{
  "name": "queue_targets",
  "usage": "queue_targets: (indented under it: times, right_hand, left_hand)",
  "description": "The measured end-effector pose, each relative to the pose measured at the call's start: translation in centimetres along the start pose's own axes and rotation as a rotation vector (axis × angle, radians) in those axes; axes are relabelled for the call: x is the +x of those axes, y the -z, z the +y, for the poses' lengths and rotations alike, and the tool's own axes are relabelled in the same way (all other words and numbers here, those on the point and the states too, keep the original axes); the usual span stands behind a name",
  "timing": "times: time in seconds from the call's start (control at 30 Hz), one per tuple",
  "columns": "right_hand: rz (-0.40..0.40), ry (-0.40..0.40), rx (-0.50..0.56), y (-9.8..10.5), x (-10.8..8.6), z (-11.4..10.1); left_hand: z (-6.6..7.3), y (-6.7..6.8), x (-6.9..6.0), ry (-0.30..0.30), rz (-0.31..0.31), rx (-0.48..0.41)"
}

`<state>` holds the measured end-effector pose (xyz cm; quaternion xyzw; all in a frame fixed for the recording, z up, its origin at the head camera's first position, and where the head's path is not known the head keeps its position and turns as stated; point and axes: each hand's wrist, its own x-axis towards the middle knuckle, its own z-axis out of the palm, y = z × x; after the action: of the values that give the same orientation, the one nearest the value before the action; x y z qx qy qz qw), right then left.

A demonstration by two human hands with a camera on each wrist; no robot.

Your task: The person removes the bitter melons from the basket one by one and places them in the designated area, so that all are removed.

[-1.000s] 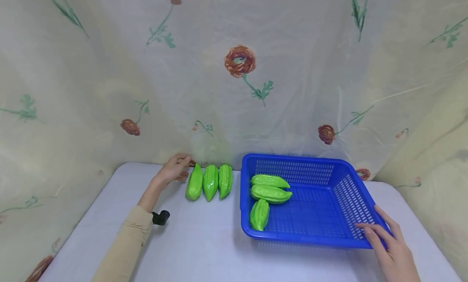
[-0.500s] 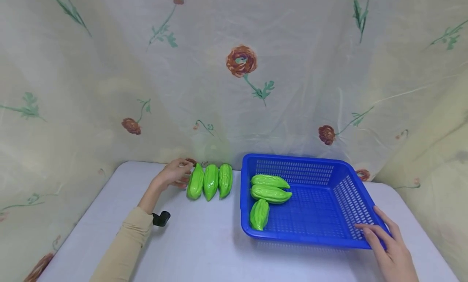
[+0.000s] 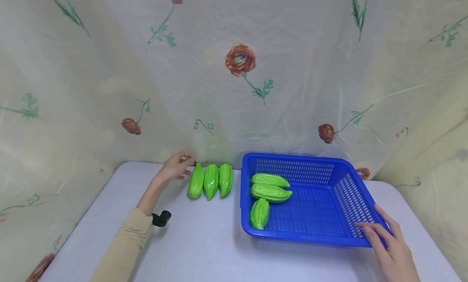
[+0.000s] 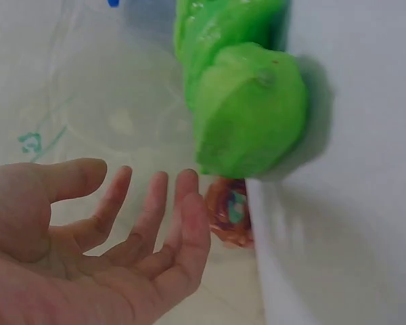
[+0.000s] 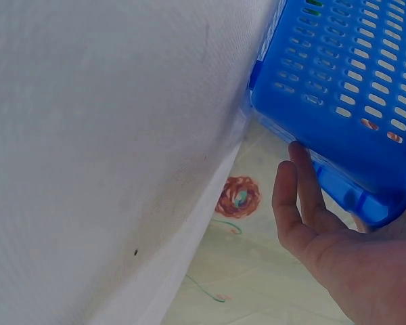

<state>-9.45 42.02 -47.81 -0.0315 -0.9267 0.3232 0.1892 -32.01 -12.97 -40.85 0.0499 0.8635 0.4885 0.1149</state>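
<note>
Three green bitter-melon-like vegetables lie side by side on the table, the leftmost (image 3: 196, 182) nearest my left hand (image 3: 174, 168). In the left wrist view that hand (image 4: 122, 250) has its fingers spread and slightly bent, with a gap to the closest vegetable (image 4: 250, 112). A blue basket (image 3: 310, 236) stands to the right, holding three more green vegetables (image 3: 270, 192) along its left side. My right hand (image 3: 396, 249) grips the basket's near right corner, fingers over the rim; the right wrist view shows the hand (image 5: 352, 264) against the basket (image 5: 338, 128).
The white table (image 3: 197, 241) reaches back to a flowered curtain (image 3: 285, 123), which also rises at both sides. A small black device (image 3: 161, 218) sits at the left wrist, beside the beige sleeve (image 3: 126, 241).
My left hand has shifted slightly, its thumb and index finger now near the top of the leftmost vegetable. The right hand and the basket look unmoved.
</note>
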Motion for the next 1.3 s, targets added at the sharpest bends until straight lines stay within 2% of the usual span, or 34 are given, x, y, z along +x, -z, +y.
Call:
queue_targets:
  times: [0.1, 0.23, 0.33, 0.53, 0.67, 0.87, 1.07, 1.17, 1.3]
  right_hand:
    - [-0.001, 0.009, 0.000, 0.0, 0.1, 0.0]
    - [-0.010, 0.005, 0.001, 0.2, 0.3, -0.1]
    - [-0.001, 0.016, 0.002, 0.1, 0.4, -0.1]
    - [-0.004, 0.010, 0.004, 0.0, 0.3, 0.1]
    - [-0.023, -0.013, -0.005, 0.1, 0.4, 0.2]
    - [-0.037, -0.032, -0.008, 0.1, 0.3, 0.5]
    - [-0.016, -0.020, -0.003, 0.0, 0.3, 0.5]
    - [-0.042, -0.054, -0.005, 0.1, 0.4, 0.3]
    - [-0.082, -0.096, -0.011, 0.5, 0.7, 0.0]
  left_hand:
    - [1.1, 0.0, 0.1, -0.008, 0.008, -0.005]
    - [2.8, -0.4, 0.1, -0.024, -0.026, -0.014]
    - [4.2, -1.0, -0.2, -0.060, -0.054, -0.019]
    - [6.6, -2.8, -1.7, -0.155, -0.131, 0.028]
    - [8.1, -4.0, -2.6, -0.194, -0.169, 0.057]
    - [10.5, -6.0, -3.2, -0.261, -0.239, 0.078]
    - [13.0, -8.0, -2.8, -0.312, -0.283, 0.108]
    - [14.1, -9.0, -2.2, -0.324, -0.316, 0.135]
    - [15.3, -10.3, -1.3, -0.309, -0.368, 0.145]
